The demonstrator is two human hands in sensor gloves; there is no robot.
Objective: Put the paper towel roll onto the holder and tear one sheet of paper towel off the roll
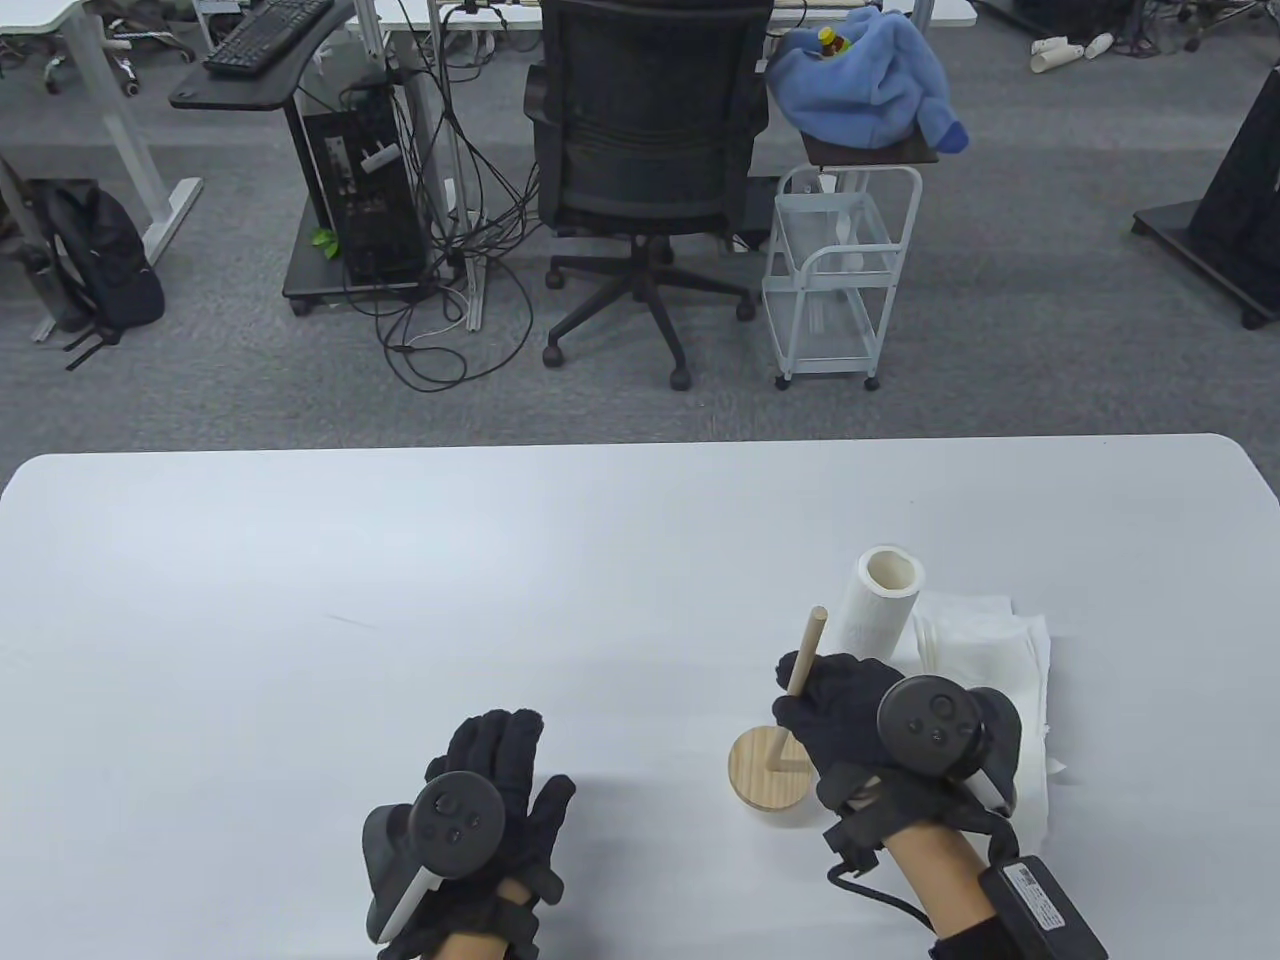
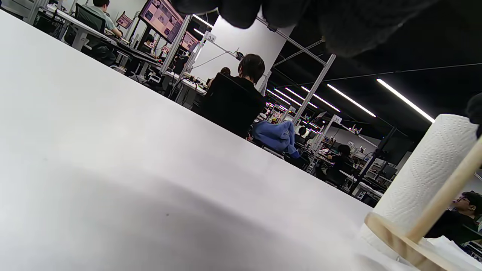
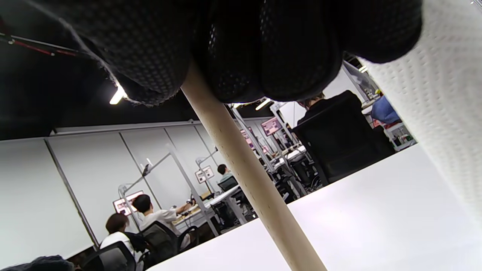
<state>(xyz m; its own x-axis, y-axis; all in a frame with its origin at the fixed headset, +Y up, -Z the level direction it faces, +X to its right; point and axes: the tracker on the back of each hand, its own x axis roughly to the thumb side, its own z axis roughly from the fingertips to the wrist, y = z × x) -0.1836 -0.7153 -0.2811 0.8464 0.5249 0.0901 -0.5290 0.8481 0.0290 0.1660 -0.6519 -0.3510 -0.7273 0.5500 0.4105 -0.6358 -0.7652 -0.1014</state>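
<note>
Hands first, nearest the bottom edge: left hand [image 1: 490,800] lies flat on the surface [image 1: 400,600], fingers straight, holding nothing, likely parked while the other works. Right hand [image 1: 850,715] has its fingers curled round the holder's dowel [image 1: 806,650]; right wrist view confirms the fingers wrapped on the wood. Holder [image 1: 770,768] looks tipped, round base partly lifted and dowel leaning, probably to steady it or reposition it before loading. Just behind, paper towel roll [image 1: 883,602] stands upright on the surface beside the dowel, not yet on it, hollow core facing up, so ready to be picked up and slid over. Loose folded sheets [image 1: 1000,640] lie right of the roll, partly under the right hand. Beyond the surface: office chair [image 1: 650,130], white cart [image 1: 835,270], blue garment [image 1: 870,70]. Writing: a small "32" sign in the left wrist view; label on the wrist pack too small to read.
</note>
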